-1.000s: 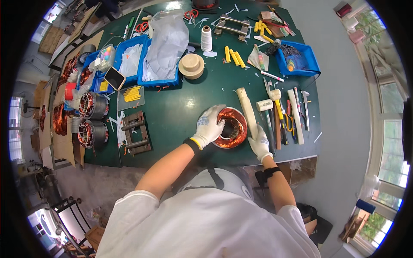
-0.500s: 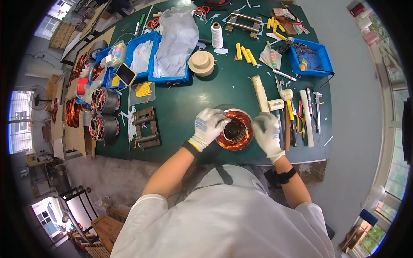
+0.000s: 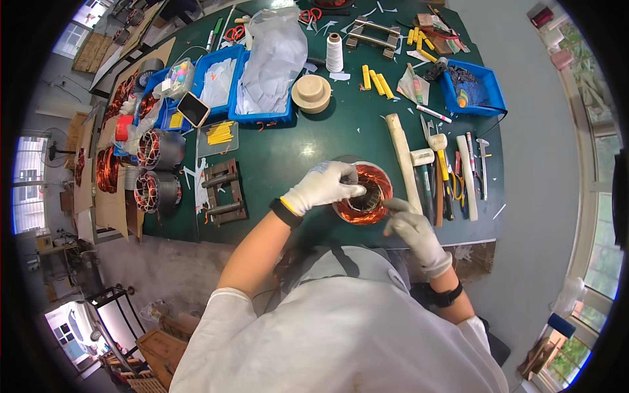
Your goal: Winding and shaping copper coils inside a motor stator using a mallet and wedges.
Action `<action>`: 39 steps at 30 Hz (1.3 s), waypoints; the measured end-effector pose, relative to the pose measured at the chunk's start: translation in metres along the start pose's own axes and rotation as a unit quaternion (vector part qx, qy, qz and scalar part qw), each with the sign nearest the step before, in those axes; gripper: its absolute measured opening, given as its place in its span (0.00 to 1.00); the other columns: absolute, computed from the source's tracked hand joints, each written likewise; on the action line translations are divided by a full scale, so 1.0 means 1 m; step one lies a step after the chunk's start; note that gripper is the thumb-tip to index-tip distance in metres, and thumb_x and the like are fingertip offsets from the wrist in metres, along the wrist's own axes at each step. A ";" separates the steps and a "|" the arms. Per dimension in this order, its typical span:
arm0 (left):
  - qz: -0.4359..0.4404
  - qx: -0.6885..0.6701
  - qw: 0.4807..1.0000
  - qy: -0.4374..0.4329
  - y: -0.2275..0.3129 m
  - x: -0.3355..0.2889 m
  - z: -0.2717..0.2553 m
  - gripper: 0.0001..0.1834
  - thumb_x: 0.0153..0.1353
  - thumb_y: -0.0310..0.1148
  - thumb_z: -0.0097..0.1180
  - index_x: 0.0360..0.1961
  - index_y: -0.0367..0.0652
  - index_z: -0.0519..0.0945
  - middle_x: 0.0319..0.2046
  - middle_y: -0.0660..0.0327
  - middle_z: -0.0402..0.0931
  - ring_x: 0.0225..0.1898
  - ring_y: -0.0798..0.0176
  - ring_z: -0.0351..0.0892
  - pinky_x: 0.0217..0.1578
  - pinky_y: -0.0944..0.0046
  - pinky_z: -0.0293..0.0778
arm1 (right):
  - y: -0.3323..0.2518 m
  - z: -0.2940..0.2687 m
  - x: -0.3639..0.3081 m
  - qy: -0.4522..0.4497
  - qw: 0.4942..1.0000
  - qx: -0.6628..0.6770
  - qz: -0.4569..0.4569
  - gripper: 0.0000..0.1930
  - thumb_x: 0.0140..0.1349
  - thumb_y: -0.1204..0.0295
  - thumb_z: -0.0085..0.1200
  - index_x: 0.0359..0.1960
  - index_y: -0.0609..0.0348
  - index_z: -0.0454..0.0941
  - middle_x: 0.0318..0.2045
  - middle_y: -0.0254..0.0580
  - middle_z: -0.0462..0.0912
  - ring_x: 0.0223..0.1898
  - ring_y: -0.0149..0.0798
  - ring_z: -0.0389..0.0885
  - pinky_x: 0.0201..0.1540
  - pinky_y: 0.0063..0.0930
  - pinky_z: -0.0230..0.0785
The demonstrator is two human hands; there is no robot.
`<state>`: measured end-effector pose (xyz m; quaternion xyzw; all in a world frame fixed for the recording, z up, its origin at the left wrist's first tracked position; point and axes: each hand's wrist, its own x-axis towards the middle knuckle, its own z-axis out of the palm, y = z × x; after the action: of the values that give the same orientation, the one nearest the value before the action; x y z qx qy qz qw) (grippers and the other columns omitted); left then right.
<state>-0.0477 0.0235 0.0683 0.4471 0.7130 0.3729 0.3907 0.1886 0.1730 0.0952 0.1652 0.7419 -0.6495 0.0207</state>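
A motor stator [image 3: 382, 187] with a ring of orange-brown copper windings stands on the green table right in front of me. My left hand [image 3: 322, 188], in a white glove, reaches over its left rim. The thumb and fingers pinch together at the inner edge of the windings, and what they grip is too small to make out. My right hand [image 3: 419, 239], also gloved, is at the stator's lower right, just off the windings. Its fingers are bent and smeared by motion, so whether they hold anything does not show.
Right of the stator lie a wooden stick [image 3: 403, 157], a white mallet [image 3: 422, 157], scissors [image 3: 457, 187] and other hand tools. A thread spool [image 3: 334, 54] and a beige stepped round block [image 3: 311, 93] stand farther back. Leftward are a metal stand [image 3: 224, 190] and two wound stators [image 3: 159, 191].
My right hand has moved down and slightly right, away from the stator's rim. My left hand has shifted a little right and turned, its fingertips now over the stator's opening.
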 end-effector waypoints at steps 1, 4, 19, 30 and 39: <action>-0.029 0.019 0.999 -0.009 -0.006 -0.001 -0.003 0.14 0.56 0.42 0.61 0.29 0.42 0.80 0.20 0.65 0.75 0.25 0.69 0.75 0.29 0.67 0.71 | 0.000 -0.003 -0.007 0.011 0.997 0.071 -0.014 0.20 0.63 0.57 0.51 0.25 0.63 0.80 0.55 0.58 0.73 0.59 0.48 0.69 0.62 0.38 0.58; -0.085 -0.364 0.926 0.045 -0.029 -0.022 -0.016 0.16 0.56 0.44 0.63 0.30 0.40 0.78 0.25 0.64 0.74 0.24 0.68 0.70 0.29 0.66 0.68 | -0.003 0.001 -0.027 0.032 0.978 0.207 0.012 0.22 0.64 0.54 0.52 0.23 0.63 0.77 0.46 0.53 0.78 0.49 0.41 0.74 0.54 0.34 0.64; -0.072 -0.117 0.884 0.447 -0.012 -0.057 -0.093 0.06 0.64 0.33 0.54 0.37 0.42 0.77 0.29 0.69 0.74 0.29 0.76 0.68 0.30 0.72 0.68 | -0.050 -0.059 -0.025 0.418 0.836 0.289 -0.208 0.13 0.67 0.67 0.46 0.25 0.58 0.72 0.30 0.40 0.77 0.33 0.37 0.74 0.41 0.29 0.66; 0.116 0.294 0.942 0.111 -0.037 -0.037 0.044 0.11 0.53 0.32 0.60 0.39 0.46 0.82 0.42 0.55 0.77 0.39 0.52 0.79 0.42 0.54 0.76 | 0.045 0.030 0.106 0.111 0.912 -0.387 -0.075 0.28 0.49 0.78 0.54 0.57 0.59 0.72 0.53 0.54 0.75 0.52 0.57 0.74 0.58 0.42 0.66; 0.085 0.194 0.970 0.121 -0.029 -0.059 0.043 0.16 0.51 0.41 0.66 0.28 0.42 0.74 0.47 0.51 0.70 0.48 0.50 0.71 0.51 0.57 0.68 | 0.064 0.040 0.085 0.224 0.915 -0.317 -0.111 0.16 0.55 0.75 0.54 0.47 0.55 0.80 0.47 0.50 0.80 0.48 0.54 0.77 0.54 0.41 0.68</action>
<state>-0.0021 -0.0332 0.0384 0.5249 0.7732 0.3105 0.1738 0.1183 0.1593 0.0064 0.2080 0.9075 -0.3244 -0.1673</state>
